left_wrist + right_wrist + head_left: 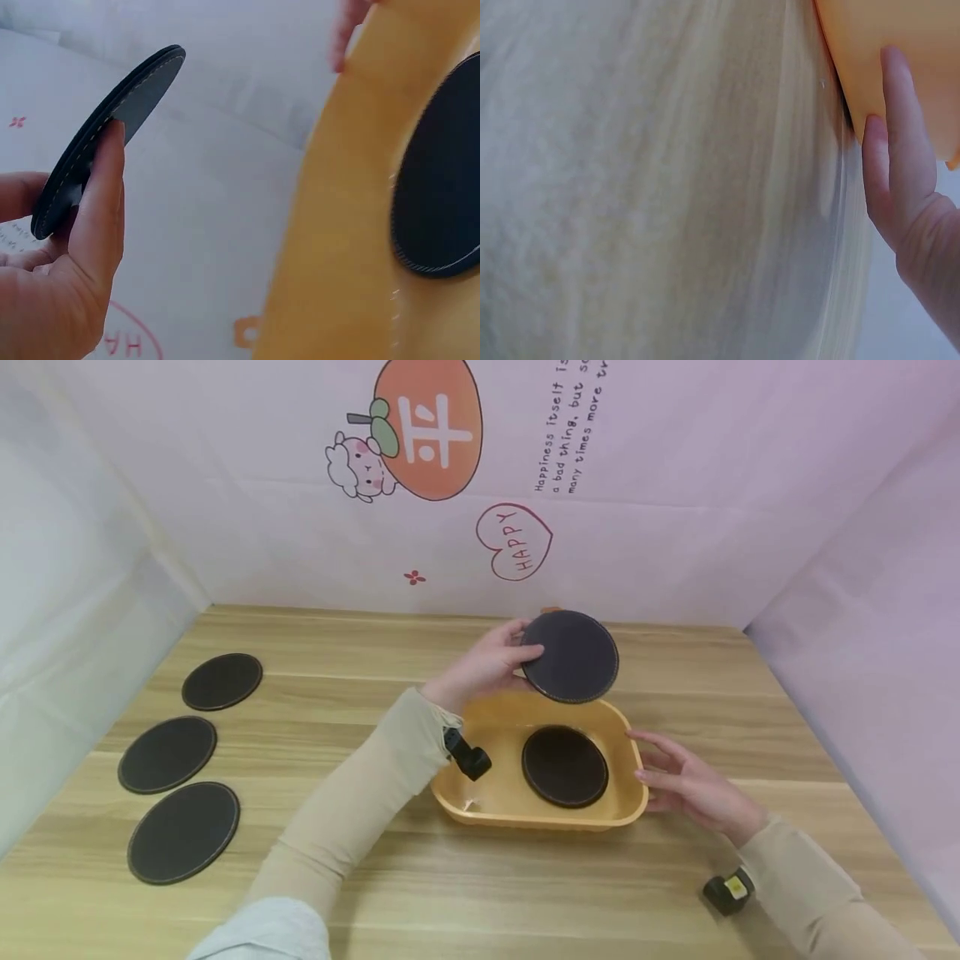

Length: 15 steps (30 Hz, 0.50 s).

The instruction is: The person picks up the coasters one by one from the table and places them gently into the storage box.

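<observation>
A person's left hand point(487, 662) is pinching a round, black, leather-looking disc with pale edge stitching point(576, 660) by its left edge, the thumb lying on its upper face. This raised disc is tilting slightly, at the far rim of a yellow-orange, rounded-rectangular plastic basin point(491, 793), whose long axis is running left to right. A matching black disc inside the basin point(565, 767) is lying flat, right of centre, on the near side of the raised one. The right hand point(697, 785) is touching the basin's right end from outside with extended fingers, so it is sitting nearer the inside disc's right edge, while the left hand is carrying the raised one. Well apart to the left, three other black discs point(167, 754) are lying on the wood-grain table point(525, 893).
</observation>
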Motion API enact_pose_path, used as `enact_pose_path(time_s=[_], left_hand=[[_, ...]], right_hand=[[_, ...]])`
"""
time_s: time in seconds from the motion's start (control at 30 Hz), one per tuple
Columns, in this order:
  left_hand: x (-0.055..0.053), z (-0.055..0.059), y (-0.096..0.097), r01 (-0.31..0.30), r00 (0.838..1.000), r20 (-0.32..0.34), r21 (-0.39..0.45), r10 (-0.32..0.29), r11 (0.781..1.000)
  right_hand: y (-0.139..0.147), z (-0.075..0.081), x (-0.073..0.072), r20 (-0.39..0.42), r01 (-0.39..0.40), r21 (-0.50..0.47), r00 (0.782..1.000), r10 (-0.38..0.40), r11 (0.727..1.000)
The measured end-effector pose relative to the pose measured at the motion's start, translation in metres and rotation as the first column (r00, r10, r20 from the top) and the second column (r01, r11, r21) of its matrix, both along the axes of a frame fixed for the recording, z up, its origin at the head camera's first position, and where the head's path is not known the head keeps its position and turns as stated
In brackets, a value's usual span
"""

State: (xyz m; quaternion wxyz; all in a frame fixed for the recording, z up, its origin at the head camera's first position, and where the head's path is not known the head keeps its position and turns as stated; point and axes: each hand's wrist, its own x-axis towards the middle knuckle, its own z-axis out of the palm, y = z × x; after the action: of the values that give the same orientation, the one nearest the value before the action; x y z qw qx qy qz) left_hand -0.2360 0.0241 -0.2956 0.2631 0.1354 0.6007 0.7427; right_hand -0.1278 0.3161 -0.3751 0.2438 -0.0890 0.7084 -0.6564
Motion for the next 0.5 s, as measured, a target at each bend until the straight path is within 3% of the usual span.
enact_pose_path(time_s=[0.2, 0.3, 0.5], left_hand=[[0.006, -0.026, 0.017, 0.129, 0.992, 0.002, -0.157, -0.130, 0.979], [0.011, -0.036, 0.022, 0.205, 0.978, 0.010, -0.237, -0.209, 0.950], [0.017, -0.043, 0.026, 0.321, 0.943, 0.033, -0.351, -0.331, 0.880]], right_hand=[[0.001, 0.002, -0.002, 0.003, -0.007, 0.006, 1.000, 0.007, 1.000], [0.002, 0.000, -0.001, -0.005, -0.009, 0.000, 1.000, 0.009, 1.000], [0.004, -0.001, -0.006, -0.019, -0.059, -0.034, 0.998, 0.058, 0.998]])
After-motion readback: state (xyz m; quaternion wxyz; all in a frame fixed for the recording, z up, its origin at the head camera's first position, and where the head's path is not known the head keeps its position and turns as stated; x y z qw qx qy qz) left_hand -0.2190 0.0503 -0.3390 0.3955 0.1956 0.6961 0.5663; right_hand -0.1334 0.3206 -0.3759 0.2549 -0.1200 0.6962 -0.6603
